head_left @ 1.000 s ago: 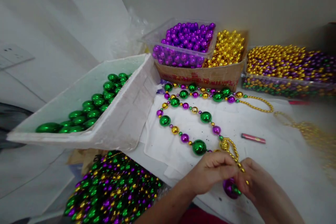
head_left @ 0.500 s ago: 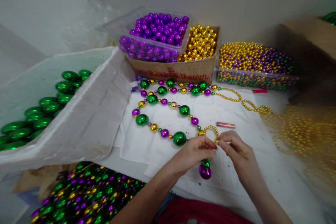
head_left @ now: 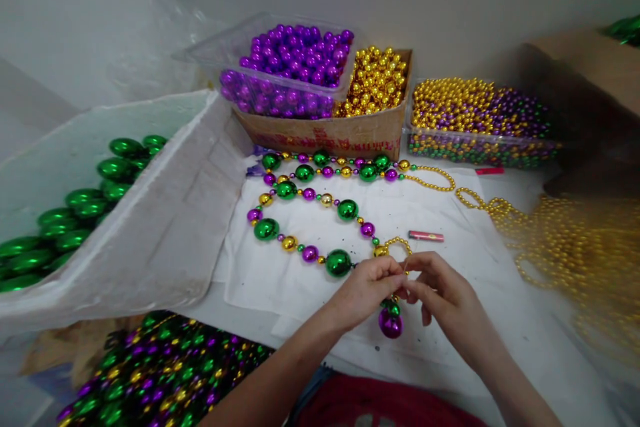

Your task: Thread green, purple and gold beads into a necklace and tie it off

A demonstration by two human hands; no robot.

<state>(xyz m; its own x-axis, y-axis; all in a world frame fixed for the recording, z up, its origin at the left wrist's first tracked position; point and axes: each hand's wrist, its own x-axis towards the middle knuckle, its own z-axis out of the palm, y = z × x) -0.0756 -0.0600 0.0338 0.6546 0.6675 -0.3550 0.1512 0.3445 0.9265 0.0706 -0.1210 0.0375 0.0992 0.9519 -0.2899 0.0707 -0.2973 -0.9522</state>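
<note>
A bead necklace (head_left: 338, 263) of green, purple and gold balls loops over the white cloth (head_left: 320, 307). Its end lies at my hands, where a short loop of small gold beads (head_left: 399, 240) sticks out beyond the fingers. My left hand (head_left: 373, 285) pinches the necklace end. Close against it, my right hand (head_left: 440, 290) has thumb and forefinger closed on a thin thread by the left fingertips. Below the left fingers hangs a purple ball (head_left: 391, 323) under a green one. The exact point of grip is hidden by the fingers.
A red lighter (head_left: 426, 236) lies beyond my right hand. Gold bead strands (head_left: 565, 247) spread at right. Behind stand a cardboard box (head_left: 320, 135) of gold and purple balls and a clear bin (head_left: 480, 140) of small beads. A white foam box (head_left: 200, 213) holds green balls at left.
My right hand has moved in against the left fingertips, its thumb and forefinger now overlapping them. The left hand keeps its pinch. The whole view has shifted slightly.
</note>
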